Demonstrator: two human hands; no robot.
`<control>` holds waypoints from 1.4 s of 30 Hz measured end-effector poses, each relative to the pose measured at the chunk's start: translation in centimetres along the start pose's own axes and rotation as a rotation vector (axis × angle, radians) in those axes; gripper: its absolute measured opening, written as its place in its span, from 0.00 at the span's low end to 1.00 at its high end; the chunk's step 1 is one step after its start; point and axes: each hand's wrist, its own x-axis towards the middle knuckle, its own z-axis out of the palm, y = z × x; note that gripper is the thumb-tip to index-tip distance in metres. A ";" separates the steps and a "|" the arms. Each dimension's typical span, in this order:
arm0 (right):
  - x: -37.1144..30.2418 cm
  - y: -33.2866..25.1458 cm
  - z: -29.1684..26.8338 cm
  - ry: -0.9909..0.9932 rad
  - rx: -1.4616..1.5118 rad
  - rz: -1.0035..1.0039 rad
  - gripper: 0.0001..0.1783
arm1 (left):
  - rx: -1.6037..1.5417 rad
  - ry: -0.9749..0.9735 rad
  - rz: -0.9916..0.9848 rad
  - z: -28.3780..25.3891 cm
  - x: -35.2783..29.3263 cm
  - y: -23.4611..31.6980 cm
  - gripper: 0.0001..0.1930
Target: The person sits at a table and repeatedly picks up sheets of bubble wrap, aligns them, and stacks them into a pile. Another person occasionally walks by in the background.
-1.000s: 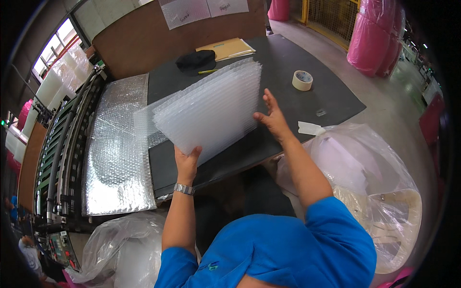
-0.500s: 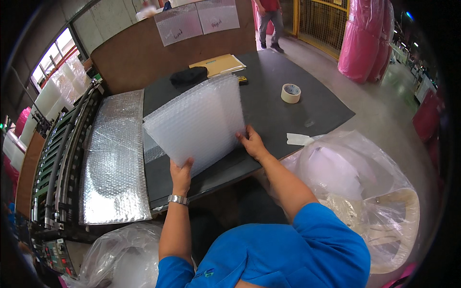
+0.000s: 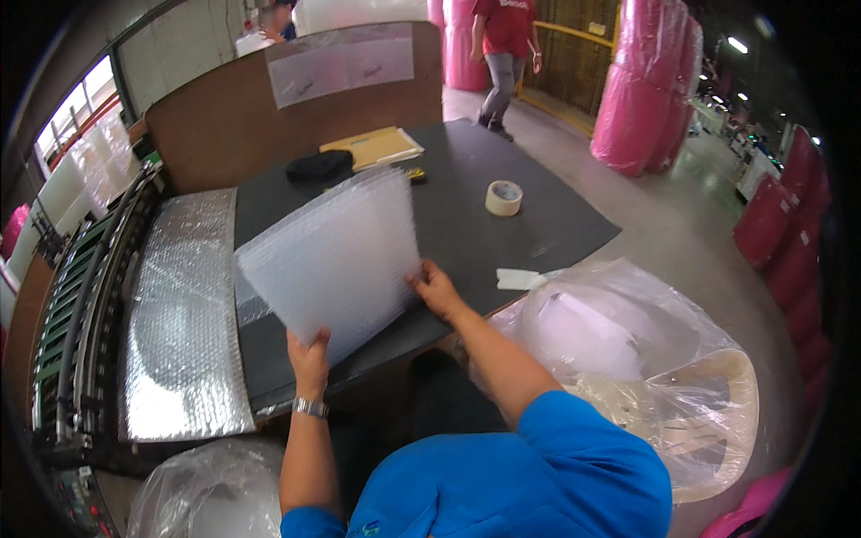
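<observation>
Left hand [image 3: 309, 366], right hand [image 3: 438, 291]: fingers pinched on translucent rectangular bubble-wrap stack [image 3: 336, 255] | clear plastic bag [image 3: 668, 305]: pale-lilac material [image 3: 587, 330] inside

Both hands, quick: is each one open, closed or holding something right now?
Left hand: closed, holding the bubble-wrap stack at its lower edge.
Right hand: closed, holding the same stack at its right edge.
</observation>
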 end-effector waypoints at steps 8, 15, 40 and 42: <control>0.1 0.0 -0.6 -0.044 0.109 0.045 0.19 | -0.326 0.117 -0.205 -0.3 -0.8 0.9 0.32; 0.3 0.9 0.0 0.005 -0.065 -0.013 0.21 | -0.276 0.062 -0.165 -0.9 -0.8 0.2 0.34; -2.0 -1.8 2.7 0.108 -0.415 0.050 0.26 | -0.368 -0.041 -0.212 -2.0 -1.5 -0.5 0.34; -1.9 -1.9 2.9 0.119 -0.362 0.054 0.24 | -0.375 -0.037 -0.185 -1.6 -1.4 -0.4 0.33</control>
